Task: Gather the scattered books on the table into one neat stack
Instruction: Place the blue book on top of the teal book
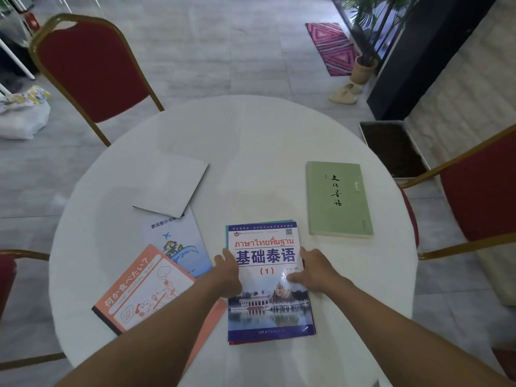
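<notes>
A blue Thai-language book [268,311] tops a small pile near the front of the round white table [237,129]; other covers peek out under it. My left hand [227,270] grips the pile's left edge and my right hand [314,270] its right edge, thumb on the cover. A green book [337,199] lies flat to the right. Left of the pile lie an orange book [142,289], a light blue booklet [178,244] and a plain white book [171,188], each overlapping its neighbour.
Red chairs with gold frames stand at the back left [92,68], at the right [480,199] and at the left edge [8,277]. On the floor behind are a dark tray [393,148], a potted plant [363,69] and a pink rug [332,47].
</notes>
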Tool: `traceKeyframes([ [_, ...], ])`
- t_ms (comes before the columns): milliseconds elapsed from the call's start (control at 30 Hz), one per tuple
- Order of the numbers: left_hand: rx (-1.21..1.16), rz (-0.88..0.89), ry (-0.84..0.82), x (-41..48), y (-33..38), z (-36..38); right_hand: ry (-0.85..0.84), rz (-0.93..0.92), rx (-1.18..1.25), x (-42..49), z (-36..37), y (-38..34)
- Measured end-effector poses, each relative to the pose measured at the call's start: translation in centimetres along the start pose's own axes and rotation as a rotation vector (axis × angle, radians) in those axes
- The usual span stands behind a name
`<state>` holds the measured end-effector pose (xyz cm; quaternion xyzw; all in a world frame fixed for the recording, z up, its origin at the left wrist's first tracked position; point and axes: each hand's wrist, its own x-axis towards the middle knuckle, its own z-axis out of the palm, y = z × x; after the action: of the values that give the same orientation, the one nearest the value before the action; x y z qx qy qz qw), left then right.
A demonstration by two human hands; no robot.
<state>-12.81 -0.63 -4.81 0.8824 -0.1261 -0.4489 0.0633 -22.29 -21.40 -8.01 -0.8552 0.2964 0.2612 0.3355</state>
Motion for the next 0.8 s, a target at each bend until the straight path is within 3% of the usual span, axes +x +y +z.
traceKeyframes([
  [333,-0.03,0.018,0.041,0.0,-0.3,-0.1,0.109,-0.037,0.055,-0.2,0.8,0.1],
  [800,-0.085,0.022,0.061,-0.9,-0.1,-0.3,0.075,-0.022,0.166,-0.4,1.5,0.2],
])
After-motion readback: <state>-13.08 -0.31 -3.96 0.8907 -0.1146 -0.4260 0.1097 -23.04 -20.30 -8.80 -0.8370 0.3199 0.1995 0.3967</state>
